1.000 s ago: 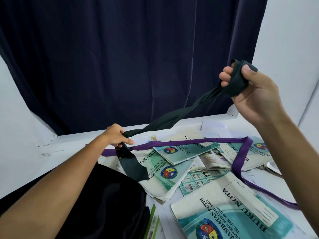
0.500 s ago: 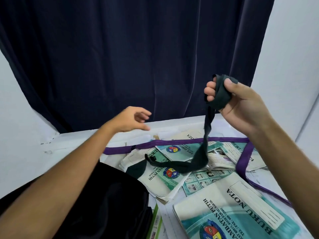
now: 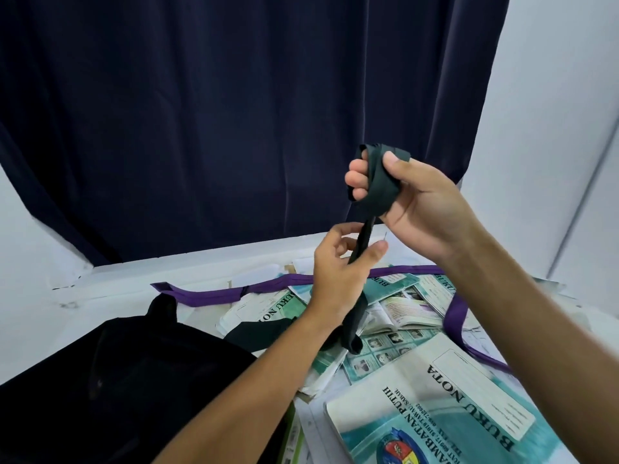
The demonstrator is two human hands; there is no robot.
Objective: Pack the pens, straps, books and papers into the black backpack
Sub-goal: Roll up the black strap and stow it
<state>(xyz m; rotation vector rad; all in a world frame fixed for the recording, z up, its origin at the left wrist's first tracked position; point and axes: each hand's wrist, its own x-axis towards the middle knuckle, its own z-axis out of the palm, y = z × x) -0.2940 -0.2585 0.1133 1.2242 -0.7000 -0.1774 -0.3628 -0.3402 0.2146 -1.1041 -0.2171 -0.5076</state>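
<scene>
Strap-winding over the desk, dark strap (image 3: 376,182) bunched in the raised right hand (image 3: 412,202).
It looks limp and light, a soft band likely to slip unless taken near the coil; the right fist is clenched round the loops, while the left hand (image 3: 338,266) just below pinches the hanging tail between thumb and fingers. The tail's end trails onto the books (image 3: 422,420), beside the backpack (image 3: 134,380); a purple strap (image 3: 214,293) lies behind.
</scene>
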